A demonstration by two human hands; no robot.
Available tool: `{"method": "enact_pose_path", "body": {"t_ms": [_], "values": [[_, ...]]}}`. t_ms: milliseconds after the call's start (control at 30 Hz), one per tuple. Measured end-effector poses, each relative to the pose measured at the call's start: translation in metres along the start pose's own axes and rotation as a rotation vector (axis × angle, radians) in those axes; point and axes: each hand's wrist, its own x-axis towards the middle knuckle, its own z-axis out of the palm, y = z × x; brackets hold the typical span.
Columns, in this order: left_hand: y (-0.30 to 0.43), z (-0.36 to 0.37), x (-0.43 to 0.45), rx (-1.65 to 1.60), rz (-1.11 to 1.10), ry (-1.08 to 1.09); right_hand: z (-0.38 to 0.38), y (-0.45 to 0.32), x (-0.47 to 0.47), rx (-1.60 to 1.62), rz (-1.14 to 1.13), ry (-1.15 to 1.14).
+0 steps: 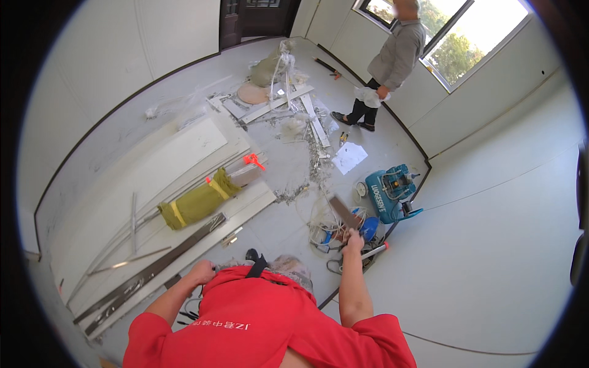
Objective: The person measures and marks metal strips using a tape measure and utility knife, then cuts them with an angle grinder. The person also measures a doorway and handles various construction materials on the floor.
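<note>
My right hand (pixel 353 241) grips one end of a short flat dark brown strip (pixel 344 212), which points away from me. Below and around it lie coiled pale hoses (pixel 317 225) and a rounded blue object (pixel 369 228) whose kind I cannot make out. On the other side, my left hand (pixel 202 272) is bent in close to my body, by my knee. Its fingers are partly hidden, so whether it holds anything cannot be seen. Nearest to it are long dark brown trim strips (pixel 158 271) lying on white panels (pixel 257 197).
A teal LUOGESEN air compressor (pixel 381 198) stands by the right wall. An olive wrapped bundle (pixel 198 204) and an orange-red tool (pixel 253 160) lie on the panels. Debris, white strips (pixel 315 117) and a sack (pixel 267 69) are farther off. Another person (pixel 396 55) stands near the window holding plastic film.
</note>
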Motion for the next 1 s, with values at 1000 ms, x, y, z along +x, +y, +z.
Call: {"method": "enact_pose_path", "body": {"t_ms": [1000], "values": [[0.529,-0.360,0.597,-0.319,-0.291,0.426,0.996,-0.507,0.846,0.294,-0.151,-0.404]]}}
